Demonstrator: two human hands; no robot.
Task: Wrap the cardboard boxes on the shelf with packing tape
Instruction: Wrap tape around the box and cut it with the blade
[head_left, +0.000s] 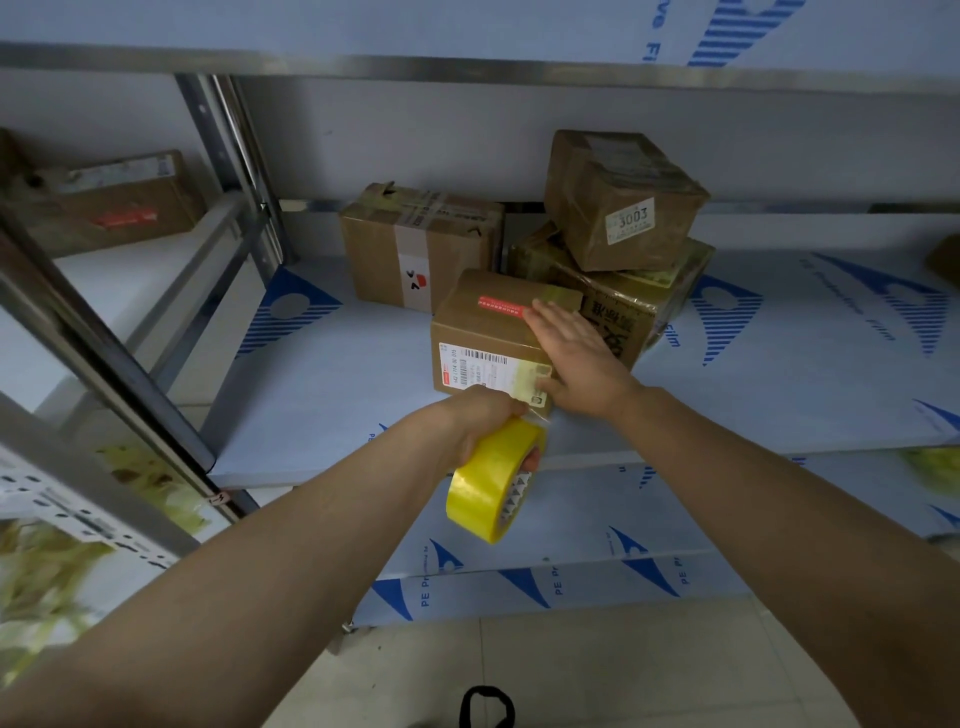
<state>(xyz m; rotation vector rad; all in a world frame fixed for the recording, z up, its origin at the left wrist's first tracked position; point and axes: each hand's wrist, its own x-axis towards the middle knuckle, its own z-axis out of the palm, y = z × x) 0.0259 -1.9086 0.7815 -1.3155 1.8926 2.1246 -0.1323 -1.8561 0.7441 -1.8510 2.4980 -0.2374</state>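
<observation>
The tape roll (493, 480) is translucent yellow, the front box (467, 332) plain brown with a red strip (501, 306) on top and a white barcode label (483, 369) on its face, and the shelf board (322, 395) pale grey-white printed with blue striped triangles.

Dim, bluish light; blurred, warped edges.

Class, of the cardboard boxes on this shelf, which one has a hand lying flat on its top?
The front box with the barcode label and red sticker: the right hand lies flat on it. No hand lies on the others.
</observation>
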